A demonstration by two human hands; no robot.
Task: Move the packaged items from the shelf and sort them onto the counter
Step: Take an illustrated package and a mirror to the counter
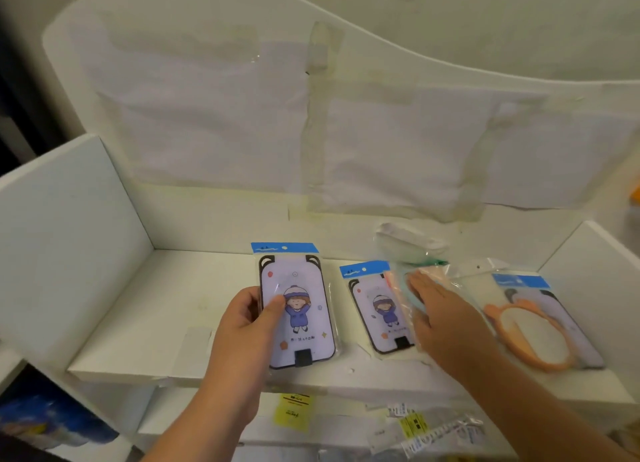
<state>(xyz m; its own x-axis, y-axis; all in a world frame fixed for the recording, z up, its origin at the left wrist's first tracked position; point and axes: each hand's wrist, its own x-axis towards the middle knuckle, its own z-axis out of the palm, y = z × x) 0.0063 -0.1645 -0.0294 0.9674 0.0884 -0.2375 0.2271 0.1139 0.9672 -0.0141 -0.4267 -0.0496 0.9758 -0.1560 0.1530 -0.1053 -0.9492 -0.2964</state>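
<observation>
My left hand (pixel 247 318) grips the left edge of a packaged cartoon card (pixel 301 318) with a blue header, thumb on its front, just above the white shelf (pixel 145 326). A second, smaller-looking cartoon package (pixel 375 309) lies flat to its right. My right hand (pixel 438 311) lies with straight fingers on a clear bag holding something peach and pale blue (pixel 401 288), which overlaps that package. At the far right lies a package with an orange bear-shaped mirror (pixel 533 333).
A crumpled clear wrapper (pixel 408 240) sits at the shelf's back. White side walls (pixel 69 233) bound the shelf left and right; taped paper covers the back panel. Below the shelf edge, yellow labels (pixel 292 413) and several small packets (pixel 433 430) lie on a lower surface.
</observation>
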